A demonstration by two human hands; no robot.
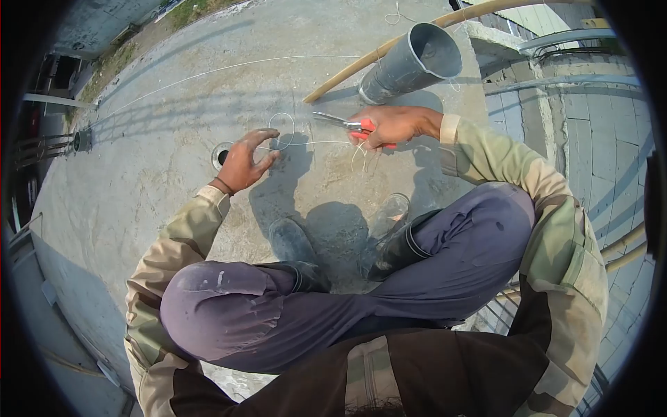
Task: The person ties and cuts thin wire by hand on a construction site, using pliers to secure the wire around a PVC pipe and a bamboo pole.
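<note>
My left hand (246, 160) is over the concrete floor, its thumb and index finger apart. Thin white string (313, 142) runs from the gap between those fingers across to my other hand, and a loop of it stands up by the fingertips. Whether hidden fingers grip the string cannot be made out. Wrapped in my right hand (399, 127) are pliers with red handles (363, 127); their metal jaws point left and look parted. Loose yellowish string ends hang below that hand. Beside my left hand, a round pipe opening (221, 156) shows in the floor.
A grey plastic pipe (410, 64) leans behind my right hand, next to a long bamboo pole (351, 69). Another string crosses the floor farther off. My boots (295, 254) are planted in front of me. At right, the slab edge meets a lower blockwork surface (590, 153).
</note>
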